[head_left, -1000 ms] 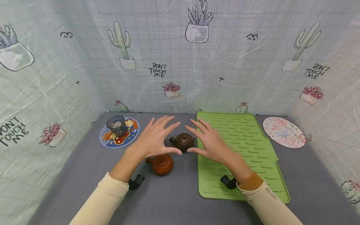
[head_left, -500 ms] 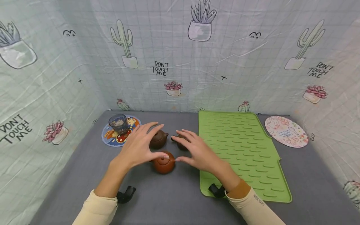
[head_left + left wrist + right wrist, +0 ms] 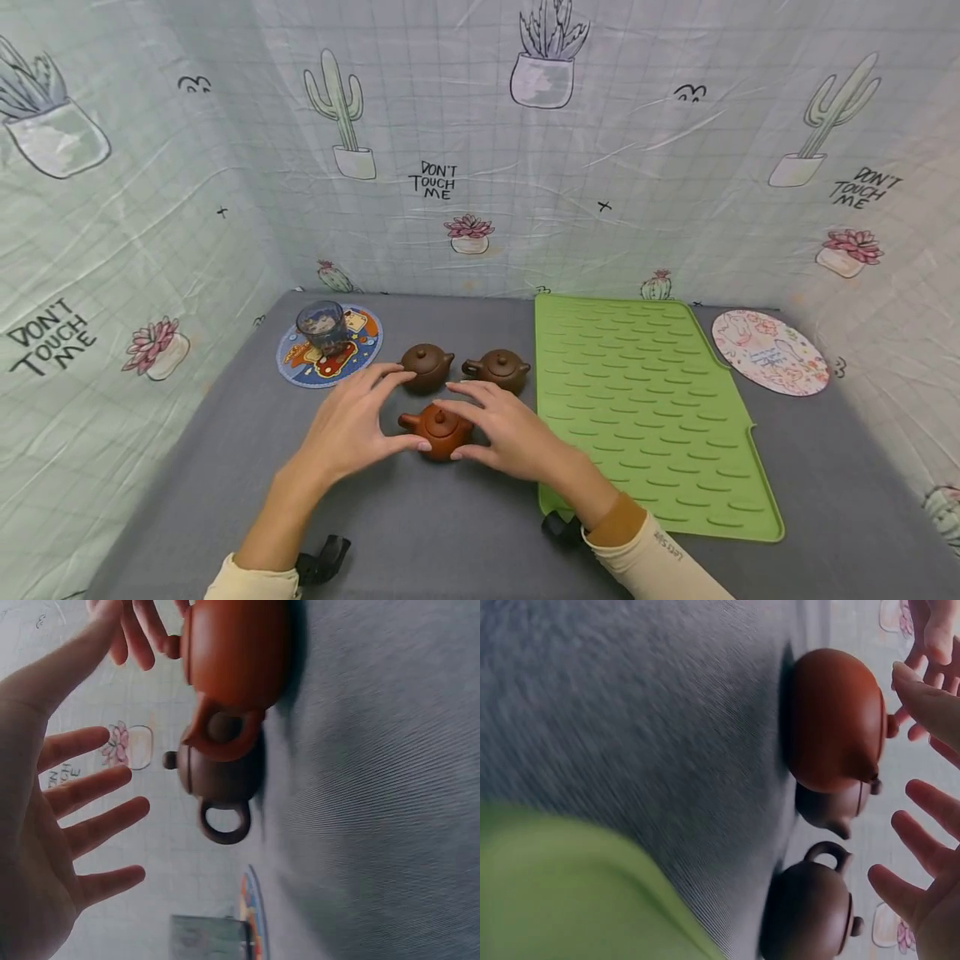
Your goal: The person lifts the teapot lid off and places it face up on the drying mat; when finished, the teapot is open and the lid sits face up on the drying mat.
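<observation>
Centre stage on the grey tabletop [image 3: 420,533], the orange-red teapot [image 3: 442,433] is flanked from both sides, upright and lidded, its handle pointed towards nine o'clock. At nine o'clock from it the left hand [image 3: 348,425] is held, fingers well spread, thumb set wide of them, nothing gripped. At three o'clock the right hand [image 3: 504,427] is poised as its mirror, fingers loosely spread, thumb likewise apart, palm unfilled. By the wrist views, a gap is left between each hand and the pot, so no contact is made!

Just behind, at nearly twelve o'clock, a brown teapot [image 3: 426,369] is placed, its spout aimed at two. At about one-thirty a second brown teapot [image 3: 504,373] is lined up, handle turned to nine. Out at ten o'clock, a glass [image 3: 324,330] is carried by a blue patterned coaster [image 3: 367,332]. The three o'clock flank is covered by a green ridged mat [image 3: 652,417]; beyond it, between two and three, a pink floral disc [image 3: 770,353] is laid flat.
</observation>
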The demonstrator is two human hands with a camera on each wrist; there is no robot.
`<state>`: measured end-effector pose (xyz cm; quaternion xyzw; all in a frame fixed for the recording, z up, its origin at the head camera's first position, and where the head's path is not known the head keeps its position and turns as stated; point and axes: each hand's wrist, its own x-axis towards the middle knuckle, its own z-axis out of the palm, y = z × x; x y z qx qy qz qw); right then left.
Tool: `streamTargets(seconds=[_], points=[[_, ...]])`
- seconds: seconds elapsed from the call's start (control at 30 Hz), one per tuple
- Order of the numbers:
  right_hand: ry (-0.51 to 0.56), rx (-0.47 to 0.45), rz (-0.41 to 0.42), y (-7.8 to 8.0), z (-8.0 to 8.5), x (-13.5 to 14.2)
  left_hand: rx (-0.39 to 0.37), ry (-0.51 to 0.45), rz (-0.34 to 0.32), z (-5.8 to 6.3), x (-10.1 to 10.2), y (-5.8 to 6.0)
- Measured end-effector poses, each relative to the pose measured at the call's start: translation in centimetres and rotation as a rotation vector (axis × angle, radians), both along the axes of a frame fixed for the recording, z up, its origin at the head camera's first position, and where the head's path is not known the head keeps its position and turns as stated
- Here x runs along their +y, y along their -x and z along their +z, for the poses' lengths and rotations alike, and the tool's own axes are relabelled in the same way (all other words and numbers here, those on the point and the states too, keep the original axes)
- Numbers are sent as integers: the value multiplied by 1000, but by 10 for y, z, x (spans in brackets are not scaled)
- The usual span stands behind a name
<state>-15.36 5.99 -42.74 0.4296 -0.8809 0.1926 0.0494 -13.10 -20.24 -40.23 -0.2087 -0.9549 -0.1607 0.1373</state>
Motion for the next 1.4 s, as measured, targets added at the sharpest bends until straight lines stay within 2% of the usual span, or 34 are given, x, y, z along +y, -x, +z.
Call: streamTargets(seconds=[0.27,0.43,0.9,1.4], points=[[-29,4,17,-3,-10,-4,4,-25,38,-20,4,-9],[-37,30,26,-4,-13,-5,-2,-25,37,-28,9,-11],[-20,87,23,-5,-10,-9,-13,17,55,-33,15,-11],[-10,51,6,-5,-10,-11,-24,4,69,-32,16,-11]])
